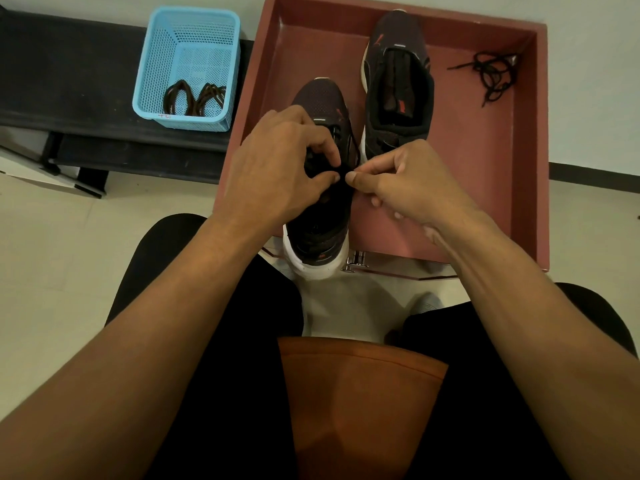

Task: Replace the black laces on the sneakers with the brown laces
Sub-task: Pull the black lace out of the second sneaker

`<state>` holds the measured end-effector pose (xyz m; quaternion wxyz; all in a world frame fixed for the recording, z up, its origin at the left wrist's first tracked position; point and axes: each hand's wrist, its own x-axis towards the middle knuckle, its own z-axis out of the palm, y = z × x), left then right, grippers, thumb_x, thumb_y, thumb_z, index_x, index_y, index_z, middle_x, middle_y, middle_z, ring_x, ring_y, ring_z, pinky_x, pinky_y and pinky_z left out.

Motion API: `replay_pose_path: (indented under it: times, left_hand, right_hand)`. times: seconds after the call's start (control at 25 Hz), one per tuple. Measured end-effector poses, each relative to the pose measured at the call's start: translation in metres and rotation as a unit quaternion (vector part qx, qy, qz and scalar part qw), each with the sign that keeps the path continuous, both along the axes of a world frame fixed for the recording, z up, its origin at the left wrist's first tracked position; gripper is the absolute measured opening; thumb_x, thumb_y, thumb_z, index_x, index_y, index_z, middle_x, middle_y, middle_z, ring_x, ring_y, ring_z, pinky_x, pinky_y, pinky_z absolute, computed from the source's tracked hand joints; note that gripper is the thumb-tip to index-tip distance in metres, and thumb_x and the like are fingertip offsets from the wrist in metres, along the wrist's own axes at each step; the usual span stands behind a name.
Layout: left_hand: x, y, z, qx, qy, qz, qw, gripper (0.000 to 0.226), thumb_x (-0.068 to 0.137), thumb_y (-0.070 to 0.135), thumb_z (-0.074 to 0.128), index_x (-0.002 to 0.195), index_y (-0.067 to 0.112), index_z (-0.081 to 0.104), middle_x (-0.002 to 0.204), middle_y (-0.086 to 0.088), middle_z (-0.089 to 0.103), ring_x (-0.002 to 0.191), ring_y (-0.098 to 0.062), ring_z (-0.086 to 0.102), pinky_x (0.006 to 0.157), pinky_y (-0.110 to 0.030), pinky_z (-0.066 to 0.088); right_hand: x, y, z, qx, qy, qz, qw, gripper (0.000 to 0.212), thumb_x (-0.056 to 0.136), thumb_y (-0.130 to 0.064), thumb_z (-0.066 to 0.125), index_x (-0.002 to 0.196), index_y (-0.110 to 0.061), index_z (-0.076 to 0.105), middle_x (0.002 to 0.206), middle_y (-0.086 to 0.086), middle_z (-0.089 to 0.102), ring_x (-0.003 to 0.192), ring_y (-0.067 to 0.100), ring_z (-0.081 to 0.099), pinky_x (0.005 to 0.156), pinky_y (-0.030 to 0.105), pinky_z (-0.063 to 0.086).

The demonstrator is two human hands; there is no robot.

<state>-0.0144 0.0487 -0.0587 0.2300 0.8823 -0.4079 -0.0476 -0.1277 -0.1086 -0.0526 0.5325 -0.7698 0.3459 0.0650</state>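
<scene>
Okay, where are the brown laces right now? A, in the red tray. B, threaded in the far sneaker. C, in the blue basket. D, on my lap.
C: the brown laces lie coiled on the floor of the blue basket, left of the red tray.

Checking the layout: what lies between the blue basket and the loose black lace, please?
In the head view: the red tray's left wall, then the unlaced sneaker.
</scene>
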Motion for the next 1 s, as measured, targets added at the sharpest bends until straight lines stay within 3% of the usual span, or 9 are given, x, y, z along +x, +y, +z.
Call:
replay_pose_path:
  times: [0.24, 0.36, 0.48, 0.6, 0.68, 0.76, 0.84, 1.0]
  left_hand:
    - [0.006, 0.004, 0.001, -0.033, 0.033, 0.018, 0.999, 0.011, 0.086, 0.039, 0.080, 0.092, 0.032, 0.075, 0.100, 0.009, 0.058, 0.090, -0.008, 0.053, 0.077, -0.025, 0.041]
    - [0.021, 0.016, 0.003, -0.077, 0.085, 0.097, 0.989, 0.010, 0.089, 0.029, 0.078, 0.091, 0.022, 0.072, 0.085, 0.010, 0.063, 0.068, 0.000, 0.055, 0.068, -0.010, 0.039]
    - [0.028, 0.024, 0.002, -0.070, 0.111, 0.162, 0.978, 0.009, 0.090, 0.026, 0.077, 0.092, 0.019, 0.072, 0.075, 0.016, 0.062, 0.060, 0.010, 0.054, 0.061, -0.002, 0.038]
    - [0.023, 0.021, 0.005, -0.060, 0.102, 0.109, 0.987, 0.014, 0.088, 0.023, 0.076, 0.102, 0.021, 0.072, 0.091, 0.011, 0.064, 0.071, 0.006, 0.056, 0.071, -0.007, 0.045]
    - [0.015, 0.016, 0.006, -0.068, 0.075, 0.019, 0.995, 0.025, 0.085, 0.028, 0.072, 0.110, 0.031, 0.075, 0.111, 0.007, 0.060, 0.097, -0.004, 0.056, 0.087, -0.016, 0.045]
    - [0.006, 0.009, 0.005, -0.041, 0.040, -0.039, 0.998, 0.027, 0.083, 0.042, 0.072, 0.109, 0.039, 0.076, 0.118, 0.008, 0.058, 0.113, -0.017, 0.051, 0.095, -0.030, 0.045]
    - [-0.001, 0.002, 0.004, -0.012, 0.006, -0.038, 0.999, 0.029, 0.080, 0.053, 0.078, 0.105, 0.039, 0.077, 0.117, 0.009, 0.058, 0.113, -0.019, 0.048, 0.091, -0.037, 0.048]
    - [0.000, -0.001, 0.001, -0.002, -0.038, -0.021, 0.999, 0.024, 0.078, 0.052, 0.084, 0.092, 0.034, 0.078, 0.111, 0.009, 0.060, 0.109, -0.020, 0.049, 0.085, -0.032, 0.044]
  right_hand:
    - [-0.001, 0.001, 0.001, -0.003, 0.000, -0.003, 1.000, 0.010, 0.091, -0.031, 0.081, 0.082, -0.028, 0.083, 0.049, -0.007, 0.063, 0.042, 0.007, 0.046, 0.040, 0.019, 0.037]
    - [-0.003, -0.002, 0.001, -0.004, -0.001, -0.001, 1.000, 0.011, 0.091, -0.030, 0.081, 0.080, -0.027, 0.082, 0.050, -0.007, 0.063, 0.046, 0.008, 0.049, 0.041, 0.019, 0.039]
    - [-0.004, -0.003, 0.001, -0.002, -0.004, 0.002, 1.000, 0.011, 0.091, -0.029, 0.081, 0.080, -0.027, 0.082, 0.051, -0.006, 0.064, 0.048, 0.010, 0.050, 0.042, 0.020, 0.039]
    - [-0.003, -0.003, 0.000, -0.011, -0.006, 0.005, 1.000, 0.011, 0.091, -0.030, 0.081, 0.080, -0.027, 0.082, 0.051, -0.006, 0.063, 0.044, 0.005, 0.050, 0.043, 0.018, 0.039]
    - [-0.003, -0.003, 0.000, -0.021, -0.006, 0.010, 1.000, 0.011, 0.091, -0.030, 0.080, 0.080, -0.028, 0.082, 0.050, -0.008, 0.063, 0.042, 0.000, 0.051, 0.043, 0.013, 0.038]
    - [-0.003, -0.003, 0.000, -0.025, -0.010, 0.011, 1.000, 0.011, 0.092, -0.030, 0.080, 0.082, -0.025, 0.083, 0.047, -0.011, 0.062, 0.040, -0.002, 0.051, 0.041, 0.010, 0.036]
    - [-0.003, -0.003, 0.000, -0.031, -0.013, 0.017, 0.999, 0.010, 0.092, -0.030, 0.080, 0.085, -0.024, 0.083, 0.046, -0.013, 0.061, 0.039, -0.004, 0.051, 0.040, 0.008, 0.035]
    - [-0.003, -0.004, 0.001, -0.032, -0.015, 0.017, 0.999, 0.009, 0.093, -0.029, 0.079, 0.088, -0.023, 0.083, 0.045, -0.017, 0.061, 0.040, -0.005, 0.053, 0.041, 0.006, 0.035]
